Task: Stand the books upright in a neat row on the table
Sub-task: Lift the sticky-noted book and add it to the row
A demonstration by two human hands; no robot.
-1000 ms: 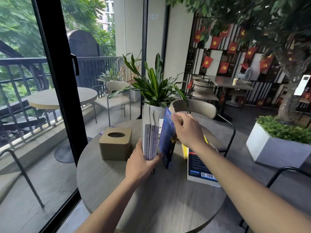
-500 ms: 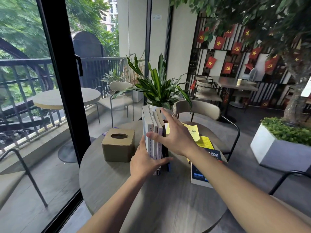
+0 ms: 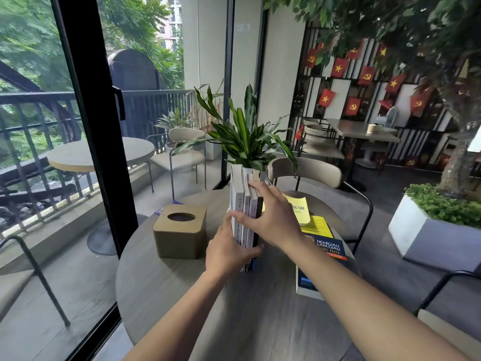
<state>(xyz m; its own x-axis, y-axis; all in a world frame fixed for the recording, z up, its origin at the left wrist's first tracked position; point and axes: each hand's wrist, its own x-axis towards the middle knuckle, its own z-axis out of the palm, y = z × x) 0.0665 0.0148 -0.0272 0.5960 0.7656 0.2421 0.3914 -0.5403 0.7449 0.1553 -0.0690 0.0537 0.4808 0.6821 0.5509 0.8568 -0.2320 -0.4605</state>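
Several books [image 3: 243, 196] stand upright, spines toward me, in the middle of the round grey table [image 3: 182, 287]. My left hand [image 3: 229, 251] grips the low front of the row, thumb across the spines. My right hand [image 3: 273, 217] presses flat against the row's right side, fingers spread over the dark outer book. To the right, a flat stack holds a blue book [image 3: 328, 252] on a white one, with yellow books [image 3: 299, 208] behind it.
A wooden tissue box [image 3: 179, 234] sits left of the row. A potted plant [image 3: 247, 136] stands right behind the books. A chair [image 3: 307, 175] is at the table's far side, and a glass door frame [image 3: 91, 126] runs along the left.
The blue book that my right hand held tilted has joined the row and stands upright. My right hand went from gripping it to pressing on the row's side.
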